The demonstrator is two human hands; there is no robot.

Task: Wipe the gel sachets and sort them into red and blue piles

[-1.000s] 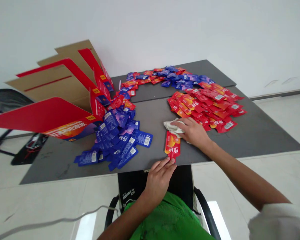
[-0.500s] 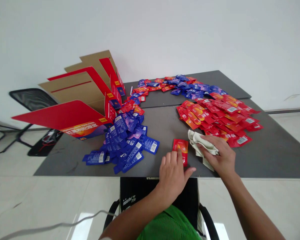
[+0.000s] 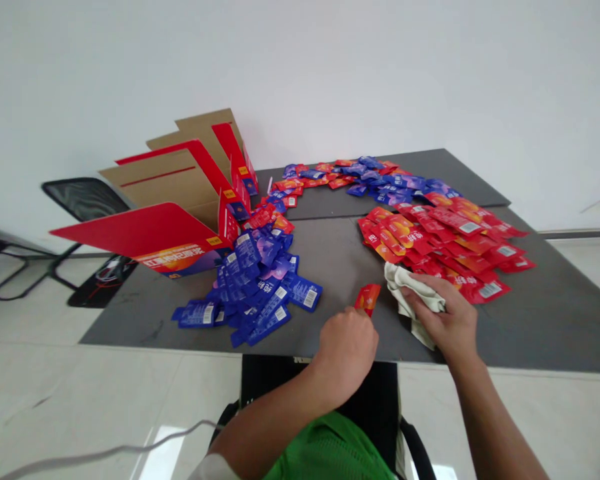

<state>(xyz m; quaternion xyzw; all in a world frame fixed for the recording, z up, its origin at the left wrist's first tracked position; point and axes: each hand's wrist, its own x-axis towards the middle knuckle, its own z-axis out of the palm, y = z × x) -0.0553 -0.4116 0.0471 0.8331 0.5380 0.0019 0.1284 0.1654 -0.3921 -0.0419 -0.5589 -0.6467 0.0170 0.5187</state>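
My left hand [image 3: 347,350] is closed around the near end of a red sachet [image 3: 368,297] and lifts it off the grey table [image 3: 555,313] near its front edge. My right hand [image 3: 450,320] rests on a crumpled whitish cloth [image 3: 409,288] just to the right, fingers curled over it. A heap of red sachets [image 3: 445,233] lies beyond the cloth. A pile of blue sachets [image 3: 255,280] lies to the left of my left hand.
An open red and brown cardboard box [image 3: 180,200] lies on its side at the table's left, blue sachets spilling from it. Mixed red and blue sachets [image 3: 350,173] arc across the far side. A black chair [image 3: 75,200] stands behind the box.
My left hand came up onto the red sachet, closed on it and raised its far end. My right hand slid right with the cloth, off the sachet.
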